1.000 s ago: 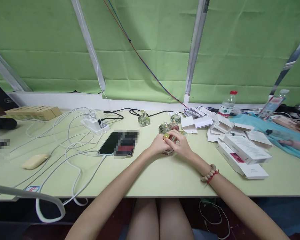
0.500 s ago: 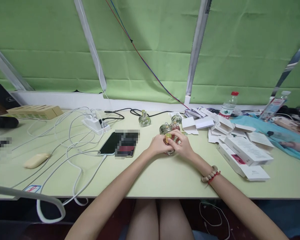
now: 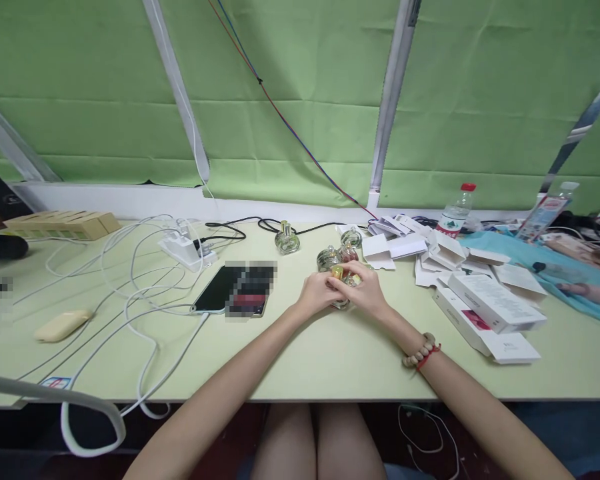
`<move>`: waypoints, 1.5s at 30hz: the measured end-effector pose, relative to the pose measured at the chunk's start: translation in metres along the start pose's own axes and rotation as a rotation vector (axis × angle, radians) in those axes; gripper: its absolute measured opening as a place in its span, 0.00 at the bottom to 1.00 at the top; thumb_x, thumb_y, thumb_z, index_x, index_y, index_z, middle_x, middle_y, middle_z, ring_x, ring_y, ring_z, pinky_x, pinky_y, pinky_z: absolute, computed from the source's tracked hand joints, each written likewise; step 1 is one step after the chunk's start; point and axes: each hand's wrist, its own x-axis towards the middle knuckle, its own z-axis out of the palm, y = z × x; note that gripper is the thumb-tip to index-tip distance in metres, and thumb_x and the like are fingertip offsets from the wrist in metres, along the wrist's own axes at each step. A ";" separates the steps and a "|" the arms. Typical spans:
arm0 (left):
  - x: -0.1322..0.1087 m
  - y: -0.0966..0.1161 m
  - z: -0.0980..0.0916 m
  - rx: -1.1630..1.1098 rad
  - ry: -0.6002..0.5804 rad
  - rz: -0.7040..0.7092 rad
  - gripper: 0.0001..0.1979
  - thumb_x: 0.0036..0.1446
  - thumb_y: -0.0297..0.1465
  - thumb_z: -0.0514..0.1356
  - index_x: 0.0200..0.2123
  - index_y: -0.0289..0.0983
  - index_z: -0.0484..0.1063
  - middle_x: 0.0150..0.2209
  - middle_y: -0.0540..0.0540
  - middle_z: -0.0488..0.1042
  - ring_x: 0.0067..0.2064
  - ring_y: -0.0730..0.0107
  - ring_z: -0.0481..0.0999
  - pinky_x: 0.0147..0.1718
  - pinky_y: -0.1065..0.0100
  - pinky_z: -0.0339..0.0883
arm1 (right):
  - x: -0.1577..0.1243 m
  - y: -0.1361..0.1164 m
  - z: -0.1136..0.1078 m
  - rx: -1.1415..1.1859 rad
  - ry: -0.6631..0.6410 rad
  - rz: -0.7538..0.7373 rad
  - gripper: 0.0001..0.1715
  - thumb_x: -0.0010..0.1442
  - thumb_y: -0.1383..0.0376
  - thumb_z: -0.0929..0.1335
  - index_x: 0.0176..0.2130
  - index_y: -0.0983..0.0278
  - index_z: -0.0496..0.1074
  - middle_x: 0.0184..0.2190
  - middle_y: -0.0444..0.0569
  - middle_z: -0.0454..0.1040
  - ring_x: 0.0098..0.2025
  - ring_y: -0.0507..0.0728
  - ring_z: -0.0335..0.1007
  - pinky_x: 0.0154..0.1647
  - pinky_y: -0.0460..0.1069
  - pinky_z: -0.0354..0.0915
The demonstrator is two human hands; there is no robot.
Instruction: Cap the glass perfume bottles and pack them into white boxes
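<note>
- Step in hand, judged: 2 hands working at the yellow cap (image 3: 337, 272) of 1 glass bottle (image 3: 341, 305).
- Bottle sat just right of and below frame centre, mostly covered by fingers.
- Left hand (image 3: 314, 293): curled in, had hold of bottle's left side; fingertips hidden.
- Right hand (image 3: 365, 288): part-curled round the right side, thumb and fingers near the cap; exact contact unclear.
- Next move probably called for a firm left hold plus fine right-finger control at the cap.
- Cap pointed up; long axis looked near vertical, slight tilt couldn't be told.
- 1 spare bottle (image 3: 287, 241) stood cap-up near frame centre.
</note>
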 end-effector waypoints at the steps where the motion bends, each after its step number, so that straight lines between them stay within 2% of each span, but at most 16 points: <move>1: 0.000 0.000 0.000 -0.009 0.002 -0.002 0.10 0.41 0.35 0.62 0.19 0.36 0.66 0.19 0.53 0.68 0.25 0.75 0.64 0.23 0.74 0.53 | 0.000 0.000 0.000 0.002 -0.009 -0.018 0.11 0.54 0.59 0.69 0.36 0.62 0.75 0.31 0.49 0.75 0.34 0.56 0.71 0.37 0.52 0.67; 6: 0.000 -0.002 0.002 -0.062 0.022 0.003 0.12 0.41 0.35 0.62 0.18 0.36 0.62 0.18 0.54 0.65 0.24 0.76 0.62 0.23 0.74 0.52 | 0.000 -0.002 -0.002 0.005 -0.039 -0.063 0.14 0.57 0.62 0.67 0.43 0.62 0.75 0.34 0.51 0.76 0.38 0.57 0.71 0.42 0.52 0.67; 10: 0.000 -0.003 0.003 -0.064 0.031 0.007 0.12 0.42 0.35 0.61 0.18 0.36 0.61 0.17 0.55 0.63 0.22 0.77 0.60 0.22 0.74 0.51 | -0.001 -0.001 -0.002 0.009 -0.072 -0.058 0.17 0.58 0.62 0.66 0.47 0.62 0.74 0.36 0.51 0.76 0.38 0.56 0.71 0.42 0.52 0.67; 13: -0.001 -0.001 0.001 -0.059 0.031 -0.003 0.10 0.42 0.35 0.61 0.18 0.36 0.64 0.17 0.55 0.64 0.22 0.77 0.60 0.22 0.74 0.52 | 0.000 -0.001 -0.003 0.022 -0.081 -0.044 0.18 0.59 0.62 0.65 0.48 0.63 0.73 0.34 0.50 0.76 0.36 0.55 0.71 0.39 0.51 0.68; 16: -0.003 0.003 0.000 -0.070 0.029 0.006 0.10 0.43 0.37 0.61 0.21 0.35 0.68 0.19 0.53 0.68 0.23 0.76 0.64 0.23 0.74 0.55 | 0.003 -0.002 -0.007 0.089 -0.024 0.013 0.19 0.59 0.62 0.64 0.50 0.63 0.73 0.39 0.51 0.76 0.33 0.54 0.71 0.37 0.50 0.68; 19: -0.004 0.006 -0.001 -0.076 0.029 0.013 0.12 0.46 0.40 0.60 0.24 0.36 0.71 0.20 0.52 0.70 0.25 0.75 0.67 0.25 0.74 0.57 | 0.007 -0.003 -0.009 0.163 0.025 0.096 0.19 0.58 0.61 0.66 0.48 0.63 0.73 0.43 0.52 0.75 0.32 0.53 0.71 0.36 0.49 0.70; 25: -0.003 0.003 0.001 -0.027 0.048 0.008 0.09 0.45 0.37 0.60 0.25 0.36 0.73 0.20 0.53 0.71 0.24 0.74 0.67 0.24 0.74 0.56 | 0.006 -0.004 -0.006 0.217 -0.028 0.200 0.19 0.54 0.60 0.68 0.45 0.64 0.75 0.40 0.52 0.77 0.31 0.53 0.73 0.32 0.49 0.71; 32: -0.004 0.009 0.001 0.039 0.059 0.006 0.11 0.49 0.40 0.59 0.28 0.39 0.74 0.23 0.52 0.75 0.26 0.72 0.71 0.26 0.73 0.57 | 0.009 -0.001 -0.007 0.208 0.065 0.292 0.20 0.49 0.56 0.70 0.39 0.66 0.75 0.36 0.52 0.78 0.30 0.54 0.73 0.32 0.48 0.69; 35: -0.006 0.013 0.000 0.092 0.109 -0.005 0.13 0.49 0.43 0.60 0.29 0.40 0.72 0.25 0.52 0.76 0.28 0.71 0.74 0.28 0.72 0.59 | 0.012 0.006 -0.012 0.182 0.140 0.379 0.23 0.50 0.53 0.68 0.41 0.66 0.72 0.36 0.52 0.77 0.27 0.53 0.71 0.27 0.47 0.67; 37: -0.007 0.014 0.000 0.117 0.155 0.000 0.14 0.46 0.44 0.63 0.33 0.41 0.71 0.26 0.53 0.76 0.30 0.70 0.75 0.29 0.72 0.61 | 0.013 0.012 -0.017 0.126 0.161 0.430 0.25 0.51 0.53 0.67 0.45 0.66 0.70 0.35 0.51 0.76 0.25 0.52 0.70 0.26 0.47 0.65; 39: -0.006 0.012 0.002 0.146 0.213 0.025 0.18 0.45 0.43 0.64 0.38 0.42 0.69 0.28 0.54 0.76 0.31 0.69 0.76 0.31 0.72 0.63 | 0.014 0.017 -0.022 0.013 0.123 0.455 0.24 0.51 0.55 0.68 0.46 0.64 0.70 0.34 0.48 0.76 0.25 0.52 0.70 0.28 0.47 0.65; 41: -0.005 0.009 0.002 0.181 0.278 0.078 0.23 0.43 0.43 0.65 0.42 0.42 0.66 0.34 0.51 0.76 0.33 0.68 0.76 0.32 0.71 0.65 | 0.015 0.020 -0.027 -0.115 0.065 0.466 0.20 0.50 0.56 0.68 0.43 0.62 0.71 0.33 0.46 0.77 0.24 0.52 0.69 0.30 0.47 0.64; 43: -0.002 0.006 0.001 0.210 0.335 0.168 0.28 0.41 0.42 0.66 0.45 0.40 0.64 0.40 0.46 0.73 0.39 0.65 0.75 0.36 0.68 0.67 | 0.016 0.020 -0.032 -0.203 0.049 0.483 0.18 0.51 0.55 0.68 0.40 0.61 0.73 0.33 0.46 0.77 0.25 0.52 0.68 0.30 0.48 0.62; 45: 0.000 0.004 -0.001 0.231 0.375 0.256 0.34 0.38 0.42 0.67 0.48 0.38 0.61 0.46 0.41 0.70 0.48 0.58 0.71 0.44 0.62 0.66 | 0.018 0.020 -0.036 -0.268 0.088 0.498 0.19 0.52 0.51 0.66 0.38 0.61 0.73 0.33 0.47 0.77 0.26 0.53 0.69 0.31 0.48 0.61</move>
